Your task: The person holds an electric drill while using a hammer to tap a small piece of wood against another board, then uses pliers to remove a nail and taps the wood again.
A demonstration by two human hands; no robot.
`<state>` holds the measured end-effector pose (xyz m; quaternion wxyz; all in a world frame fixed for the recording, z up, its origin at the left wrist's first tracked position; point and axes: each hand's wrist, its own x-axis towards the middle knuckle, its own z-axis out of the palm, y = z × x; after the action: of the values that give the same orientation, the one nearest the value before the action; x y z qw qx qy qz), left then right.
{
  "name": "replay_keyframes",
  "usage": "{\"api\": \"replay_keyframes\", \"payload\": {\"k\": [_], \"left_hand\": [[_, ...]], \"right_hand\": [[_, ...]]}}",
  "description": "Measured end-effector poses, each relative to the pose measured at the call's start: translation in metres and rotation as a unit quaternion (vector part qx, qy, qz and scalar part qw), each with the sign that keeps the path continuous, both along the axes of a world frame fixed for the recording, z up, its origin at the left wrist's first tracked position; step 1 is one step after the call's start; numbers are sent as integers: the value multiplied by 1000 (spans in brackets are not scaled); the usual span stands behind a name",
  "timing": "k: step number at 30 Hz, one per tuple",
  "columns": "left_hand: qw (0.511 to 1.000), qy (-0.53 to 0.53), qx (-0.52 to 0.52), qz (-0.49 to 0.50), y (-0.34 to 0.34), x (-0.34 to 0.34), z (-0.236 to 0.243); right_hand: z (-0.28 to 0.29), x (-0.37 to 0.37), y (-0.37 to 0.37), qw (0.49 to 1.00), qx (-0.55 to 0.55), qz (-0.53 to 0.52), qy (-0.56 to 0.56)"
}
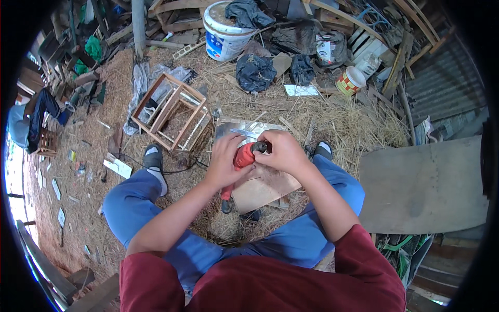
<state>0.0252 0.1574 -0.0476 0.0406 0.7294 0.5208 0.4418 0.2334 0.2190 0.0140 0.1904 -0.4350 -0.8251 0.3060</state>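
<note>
A red corded power tool (242,156) with a black end (259,147) is between my hands over a board (267,188) lying between my legs. My left hand (222,158) is closed on the red body. My right hand (282,151) grips the black end, fingers curled round it. A thin pale blade-like piece (244,132) shows just beyond the tool, partly hidden by my fingers. A dark cord (182,163) runs over the ground to the left.
A wooden frame (189,112) stands ahead-left. A large panel (421,187) is at right. Buckets (351,81), black bags (255,73) and scrap wood (405,23) lie beyond, amid straw. Another seated person (36,117) is at far left.
</note>
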Motion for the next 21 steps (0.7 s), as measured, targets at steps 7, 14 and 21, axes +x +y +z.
{"api": "replay_keyframes", "payload": {"k": [7,14,21], "left_hand": [[917,-211,-281,-188,12,0,-55],[954,-177,-194,-144,6,13,-67],[956,-188,-185,-125,6,25,-69]], "right_hand": [[-6,-6,2,1000,-14,-5,-7],[-3,0,9,997,-42,21,-61],[1,13,12,993,-79,45,-68]]}}
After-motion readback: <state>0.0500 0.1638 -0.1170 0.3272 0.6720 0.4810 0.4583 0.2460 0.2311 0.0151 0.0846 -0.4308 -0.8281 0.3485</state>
